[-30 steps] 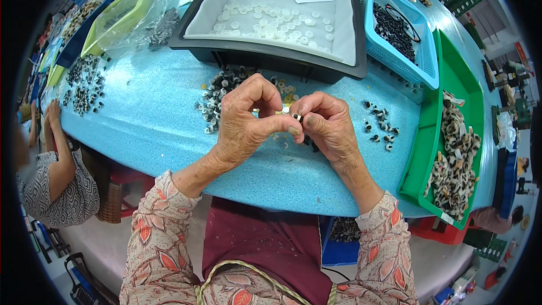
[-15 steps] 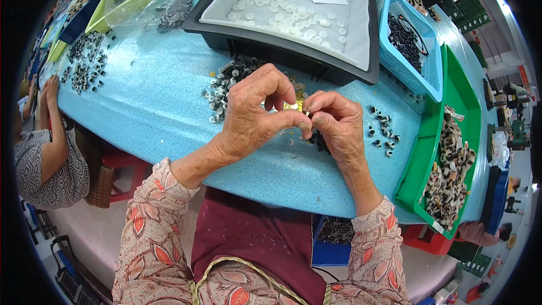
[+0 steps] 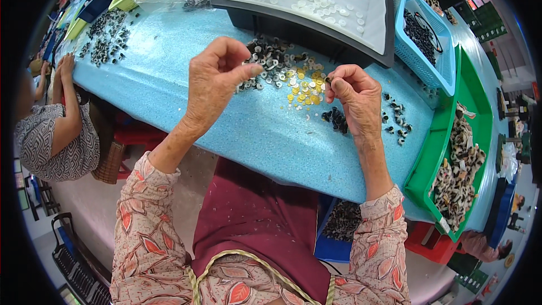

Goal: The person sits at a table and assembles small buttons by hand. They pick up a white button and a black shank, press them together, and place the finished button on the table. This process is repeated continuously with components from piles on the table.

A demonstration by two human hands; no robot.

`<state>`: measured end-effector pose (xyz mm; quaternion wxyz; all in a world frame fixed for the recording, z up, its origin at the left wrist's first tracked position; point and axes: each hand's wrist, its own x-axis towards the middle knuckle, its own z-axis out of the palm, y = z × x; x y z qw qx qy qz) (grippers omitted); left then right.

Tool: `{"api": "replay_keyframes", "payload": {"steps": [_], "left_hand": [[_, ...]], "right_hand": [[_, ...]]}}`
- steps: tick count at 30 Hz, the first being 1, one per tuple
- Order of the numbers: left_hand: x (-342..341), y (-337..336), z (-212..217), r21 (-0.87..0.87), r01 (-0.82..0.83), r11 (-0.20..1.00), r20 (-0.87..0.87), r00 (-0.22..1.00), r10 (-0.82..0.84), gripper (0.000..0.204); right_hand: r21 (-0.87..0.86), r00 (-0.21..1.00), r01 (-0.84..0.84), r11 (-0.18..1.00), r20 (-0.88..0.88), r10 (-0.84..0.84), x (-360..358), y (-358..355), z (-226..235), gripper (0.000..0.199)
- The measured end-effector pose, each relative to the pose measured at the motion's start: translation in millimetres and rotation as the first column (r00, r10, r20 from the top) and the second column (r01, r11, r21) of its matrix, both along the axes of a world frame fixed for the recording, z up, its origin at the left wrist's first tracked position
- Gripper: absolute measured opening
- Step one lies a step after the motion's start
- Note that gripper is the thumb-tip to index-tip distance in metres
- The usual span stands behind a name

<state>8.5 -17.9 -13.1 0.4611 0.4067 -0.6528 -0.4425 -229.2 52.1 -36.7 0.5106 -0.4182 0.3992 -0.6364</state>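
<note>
My left hand [image 3: 217,87] hovers over the blue table, left of a heap of small black-and-white round pieces [image 3: 264,56]. Its thumb reaches out with a gap below the curled fingers, and I see nothing held. Thumb and fingers of my right hand [image 3: 358,95] pinch a small dark piece [image 3: 328,79], mostly hidden by the fingertips. Between the hands lie loose yellow discs [image 3: 307,93] mixed with white ones. A small pile of black pieces [image 3: 337,120] sits beside my right wrist, and several black-and-white pieces [image 3: 401,118] are scattered to its right.
A black tray [image 3: 305,25] lined in white holds translucent discs. Rightward stand a blue basket [image 3: 451,76] with black pieces and a green bin [image 3: 420,175] of spotted furry items. More black pieces [image 3: 107,36] lie far left, near another person's hands [image 3: 66,66].
My hands have parted: the left drew back leftward and its fingers opened, while the right moved slightly right, still pinching. The yellow discs between them are now uncovered. The whole view shifted a little.
</note>
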Motion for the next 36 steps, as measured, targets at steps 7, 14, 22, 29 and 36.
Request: {"api": "replay_keyframes", "payload": {"steps": [7,14,22,29,36], "left_hand": [[-16,1,-13,-0.489,0.302,0.818,0.508,0.861,-0.015,0.022],[-29,0,-13,-0.453,0.356,0.817,0.443,0.886,-0.139,0.016],[-51,5,-16,-0.142,0.373,0.917,0.077,0.928,-0.365,0.011],[-54,5,-22,-0.062,0.355,0.933,-0.001,0.935,-0.356,0.010],[-56,6,-18,0.263,0.392,0.882,-0.270,0.907,-0.322,0.016]], "right_hand": [[0.012,0.999,-0.005,1.000,-0.050,0.006,0,4,1,0.017],[0.065,0.998,-0.021,0.998,-0.053,0.024,7,6,7,0.012],[0.119,0.997,-0.054,0.991,-0.049,0.060,8,6,10,0.013],[0.127,0.994,-0.063,0.990,-0.086,0.074,7,3,6,0.013],[0.112,0.973,-0.003,0.994,-0.229,0.029,14,6,11,0.016]]}}
